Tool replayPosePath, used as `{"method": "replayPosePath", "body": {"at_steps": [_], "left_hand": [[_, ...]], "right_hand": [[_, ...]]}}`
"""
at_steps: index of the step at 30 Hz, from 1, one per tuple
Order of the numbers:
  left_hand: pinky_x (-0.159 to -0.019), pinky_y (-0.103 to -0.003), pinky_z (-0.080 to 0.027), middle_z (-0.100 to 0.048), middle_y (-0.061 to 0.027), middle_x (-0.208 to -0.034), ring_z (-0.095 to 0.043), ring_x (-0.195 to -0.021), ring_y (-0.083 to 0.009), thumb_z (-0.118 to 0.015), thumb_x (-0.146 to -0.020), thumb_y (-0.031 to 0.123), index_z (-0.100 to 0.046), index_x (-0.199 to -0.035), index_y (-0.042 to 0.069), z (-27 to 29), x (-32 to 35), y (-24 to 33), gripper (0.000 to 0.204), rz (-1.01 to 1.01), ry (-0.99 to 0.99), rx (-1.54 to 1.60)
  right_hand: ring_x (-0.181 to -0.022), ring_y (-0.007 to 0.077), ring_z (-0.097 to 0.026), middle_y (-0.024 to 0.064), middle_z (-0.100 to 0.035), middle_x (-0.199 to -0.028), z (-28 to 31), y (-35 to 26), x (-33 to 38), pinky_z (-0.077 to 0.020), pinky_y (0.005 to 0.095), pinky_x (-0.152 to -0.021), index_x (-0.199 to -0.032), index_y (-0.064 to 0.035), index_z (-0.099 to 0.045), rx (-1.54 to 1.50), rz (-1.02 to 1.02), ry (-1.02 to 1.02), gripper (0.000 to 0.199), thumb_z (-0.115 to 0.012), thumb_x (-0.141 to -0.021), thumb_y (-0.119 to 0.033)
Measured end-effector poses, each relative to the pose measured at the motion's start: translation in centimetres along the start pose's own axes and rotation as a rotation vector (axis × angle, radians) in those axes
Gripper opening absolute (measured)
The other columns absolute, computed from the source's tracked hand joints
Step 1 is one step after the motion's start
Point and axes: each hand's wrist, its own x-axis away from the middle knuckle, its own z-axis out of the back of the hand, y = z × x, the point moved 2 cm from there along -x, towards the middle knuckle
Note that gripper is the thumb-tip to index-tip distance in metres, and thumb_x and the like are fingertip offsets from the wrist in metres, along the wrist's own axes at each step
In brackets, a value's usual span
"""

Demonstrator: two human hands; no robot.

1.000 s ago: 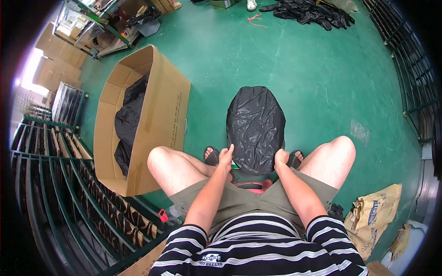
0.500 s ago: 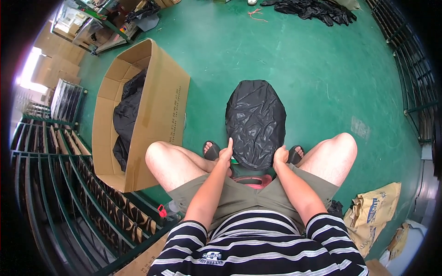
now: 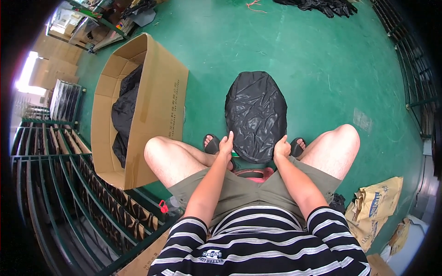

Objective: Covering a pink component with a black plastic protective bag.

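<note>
Grip on both sides: the left hand [image 3: 226,143] and right hand [image 3: 282,147] pinch the near edges of a black oval bundle [image 3: 256,115], the undersides of the fingers hidden from me. Its skin looks thin and glossy, crinkled all over, pale glints running along the creases, the outline rounded. It lies between the person's sandalled feet, over the green floor [image 3: 317,73]. Off to its left, a cardboard box [image 3: 159,92] holds crumpled black material [image 3: 126,106].

Remotely, I record a workshop: smooth green floor [image 3: 322,78], slatted dark-green metal rack [image 3: 87,207], large open brown cardboard carton [image 3: 161,92].
</note>
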Motion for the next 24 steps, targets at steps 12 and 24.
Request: {"method": "replayPosePath", "body": {"at_steps": [12,24], "left_hand": [[-0.068,-0.029,-0.036,-0.044,0.0036,-0.077,-0.038,-0.075,-0.0101,-0.065,-0.093,0.047,-0.05,-0.074,0.007,-1.0,1.9,1.9,0.047,-0.045,-0.113,-0.023],[-0.087,-0.039,-0.047,-0.064,-0.0194,-0.101,-0.061,-0.094,-0.0298,-0.066,-0.09,0.044,-0.057,-0.112,-0.005,-1.5,1.9,-0.2,0.055,-0.235,0.203,-0.329]], "right_hand": [[-0.107,0.0447,-0.061,0.0272,-0.066,-0.11,1.9,-0.8,0.1,-0.0466,0.05,-0.092,-0.104,0.0037,-0.069,0.032,0.027,-0.027,0.068,-0.04,-0.094,-0.058],[-0.099,0.0359,-0.06,0.0164,-0.064,-0.096,3.6,-8.1,6.3,-0.0463,0.0477,-0.084,-0.094,-0.0053,-0.064,0.036,1.262,-0.136,0.024,-0.065,-0.086,-0.028]]}}
